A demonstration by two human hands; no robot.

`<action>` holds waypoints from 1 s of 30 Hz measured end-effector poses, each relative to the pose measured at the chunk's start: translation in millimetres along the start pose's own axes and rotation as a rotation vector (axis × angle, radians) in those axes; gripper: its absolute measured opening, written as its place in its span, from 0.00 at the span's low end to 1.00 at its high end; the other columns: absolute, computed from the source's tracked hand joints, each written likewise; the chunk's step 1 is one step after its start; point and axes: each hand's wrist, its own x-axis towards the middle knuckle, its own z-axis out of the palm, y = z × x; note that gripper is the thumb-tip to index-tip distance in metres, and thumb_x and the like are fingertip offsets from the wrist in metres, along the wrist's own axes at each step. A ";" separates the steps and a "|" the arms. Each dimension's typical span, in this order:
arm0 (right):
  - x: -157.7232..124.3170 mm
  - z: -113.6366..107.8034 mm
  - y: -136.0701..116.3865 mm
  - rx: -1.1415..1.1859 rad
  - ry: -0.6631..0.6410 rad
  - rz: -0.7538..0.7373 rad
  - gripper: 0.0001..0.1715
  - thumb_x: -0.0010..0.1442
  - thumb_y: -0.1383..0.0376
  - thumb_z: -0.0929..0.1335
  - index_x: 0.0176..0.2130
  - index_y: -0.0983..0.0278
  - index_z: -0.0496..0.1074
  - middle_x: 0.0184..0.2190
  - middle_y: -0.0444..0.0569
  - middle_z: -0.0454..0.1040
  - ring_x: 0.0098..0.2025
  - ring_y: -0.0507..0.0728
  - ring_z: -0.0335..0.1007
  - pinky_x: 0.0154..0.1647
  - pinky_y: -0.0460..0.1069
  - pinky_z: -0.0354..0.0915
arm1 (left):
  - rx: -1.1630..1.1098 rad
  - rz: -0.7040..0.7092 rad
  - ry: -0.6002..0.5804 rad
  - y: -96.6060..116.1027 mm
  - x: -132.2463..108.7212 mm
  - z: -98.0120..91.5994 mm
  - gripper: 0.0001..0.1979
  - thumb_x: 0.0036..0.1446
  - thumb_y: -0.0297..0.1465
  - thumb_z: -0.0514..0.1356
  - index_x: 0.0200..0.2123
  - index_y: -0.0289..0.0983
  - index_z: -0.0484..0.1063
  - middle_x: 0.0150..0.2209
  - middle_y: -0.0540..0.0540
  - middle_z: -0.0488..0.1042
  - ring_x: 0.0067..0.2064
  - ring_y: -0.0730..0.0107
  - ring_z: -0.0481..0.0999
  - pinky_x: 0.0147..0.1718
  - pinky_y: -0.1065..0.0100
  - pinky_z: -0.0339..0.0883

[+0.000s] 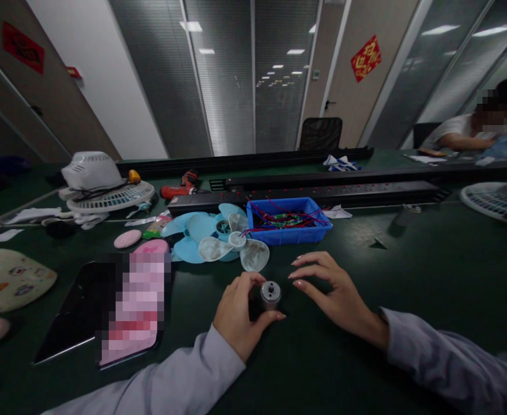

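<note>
My left hand (247, 314) curls around a small metal cylinder (271, 294), which looks like a little motor with a dark stub and holes on its top face. The thumb lies at its near side and the fingers at its far left side. It stands upright over the green table. To its right, my right hand (329, 288) hovers with fingers spread and holds nothing. Beyond both hands sit several fan blades (201, 230), light blue and greyish, and a blue bin (292, 236) full of red wires and green circuit boards.
At the left lie a tablet (75, 311), a pink-screened device (136, 311) and a patterned pouch (11, 279). Farther back are a fan (101, 178), a red drill (181, 185) and a long black rail (314, 193). A second metal cylinder (408, 216) stands right; a person (473, 129) sits beyond.
</note>
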 end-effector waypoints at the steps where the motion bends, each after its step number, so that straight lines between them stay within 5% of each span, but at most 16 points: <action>1: 2.6 4.1 -4.4 0.040 0.024 -0.027 0.07 0.61 0.66 0.69 0.40 0.57 0.76 0.42 0.49 0.73 0.48 0.59 0.68 0.49 0.58 0.65 | 0.003 0.001 -0.001 0.0 0.5 0.3 0.25 0.43 0.36 0.71 0.42 0.40 0.64 0.39 0.47 0.73 0.38 0.60 0.73 0.37 0.58 0.67; 8: 13.2 24.4 -19.1 0.154 -0.041 -0.118 0.08 0.61 0.68 0.69 0.41 0.59 0.76 0.42 0.50 0.73 0.47 0.58 0.68 0.49 0.57 0.65 | -0.015 0.012 0.013 -0.6 0.0 1.7 0.28 0.42 0.36 0.71 0.45 0.41 0.63 0.40 0.47 0.74 0.39 0.60 0.74 0.37 0.59 0.68; 24: 10.5 22.9 -16.7 0.119 -0.123 -0.086 0.13 0.64 0.66 0.65 0.47 0.55 0.74 0.48 0.49 0.72 0.51 0.59 0.67 0.51 0.58 0.65 | -0.059 0.046 -0.022 -5.5 0.5 1.8 0.29 0.45 0.33 0.71 0.47 0.43 0.60 0.44 0.46 0.76 0.48 0.55 0.75 0.46 0.52 0.65; 30: 5.8 19.3 -14.2 0.326 -0.159 -0.002 0.29 0.58 0.74 0.63 0.57 0.58 0.63 0.49 0.51 0.70 0.51 0.58 0.67 0.55 0.59 0.64 | -0.052 0.248 0.197 2.9 -5.8 -5.8 0.31 0.44 0.40 0.71 0.50 0.43 0.63 0.49 0.44 0.72 0.52 0.54 0.69 0.50 0.53 0.63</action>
